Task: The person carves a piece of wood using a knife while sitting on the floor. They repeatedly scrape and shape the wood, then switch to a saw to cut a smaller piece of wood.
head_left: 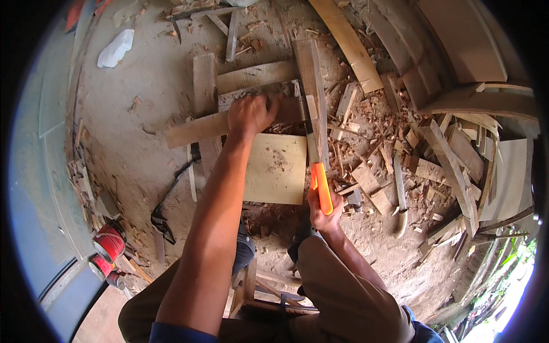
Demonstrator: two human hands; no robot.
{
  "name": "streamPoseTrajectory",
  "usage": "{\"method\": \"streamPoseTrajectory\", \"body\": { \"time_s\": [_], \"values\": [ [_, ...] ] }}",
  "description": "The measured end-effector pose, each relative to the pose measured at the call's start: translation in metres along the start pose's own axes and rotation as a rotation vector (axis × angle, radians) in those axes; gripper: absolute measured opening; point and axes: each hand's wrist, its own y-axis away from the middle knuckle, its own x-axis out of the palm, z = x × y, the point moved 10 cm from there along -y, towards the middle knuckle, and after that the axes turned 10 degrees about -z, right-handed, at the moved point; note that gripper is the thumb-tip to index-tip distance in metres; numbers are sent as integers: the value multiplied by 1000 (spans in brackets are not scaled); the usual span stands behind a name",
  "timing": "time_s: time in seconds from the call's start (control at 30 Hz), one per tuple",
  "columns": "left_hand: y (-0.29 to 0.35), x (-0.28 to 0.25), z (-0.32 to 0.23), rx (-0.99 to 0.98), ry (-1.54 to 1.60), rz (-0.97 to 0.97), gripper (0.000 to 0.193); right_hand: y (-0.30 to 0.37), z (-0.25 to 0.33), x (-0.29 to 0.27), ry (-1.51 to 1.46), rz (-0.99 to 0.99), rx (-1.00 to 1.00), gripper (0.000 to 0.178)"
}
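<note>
My left hand point(251, 116) presses down on a narrow wooden board point(197, 130), its fingers curled over the far edge. That board lies crosswise over other timber, its right end near an upright-running plank point(313, 74). In my right hand point(327, 210) is the orange handle of a handsaw point(322, 186). Its thin blade points away from me, seen nearly edge-on along the plank, beside the board's right end. Whether the teeth touch the wood I cannot tell. Below the board lies a pale square panel point(275, 171) with sawdust on it.
A hammer head point(354, 199) shows right of my right hand. Farther right lie a curved-handled blade point(400, 200), wood scraps and leaning boards point(452, 171). Red cans point(108, 243) stand at the left. A white lump point(116, 48) lies at the far left.
</note>
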Motion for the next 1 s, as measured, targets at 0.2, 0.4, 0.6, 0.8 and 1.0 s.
{"method": "streamPoseTrajectory", "body": {
  "time_s": [0.2,0.4,0.6,0.8,1.0],
  "values": [
    [1,1,6,-44,-41,69,50,20,4,-13,-19,-5,6,21],
    [1,4,4,-36,15,50,50,15,5,-11,90,-5,-255,13],
    [-3,-4,-4,61,-58,-44,37,-2,10,-5,-31,-40,-9,15],
    [13,7,-37,142,46,-204,33,-3,7,0,-28,-29,65,26],
    [9,-2,-43,59,172,-116,44,-5,9,3,-33,-9,76,26]
  ]
}}
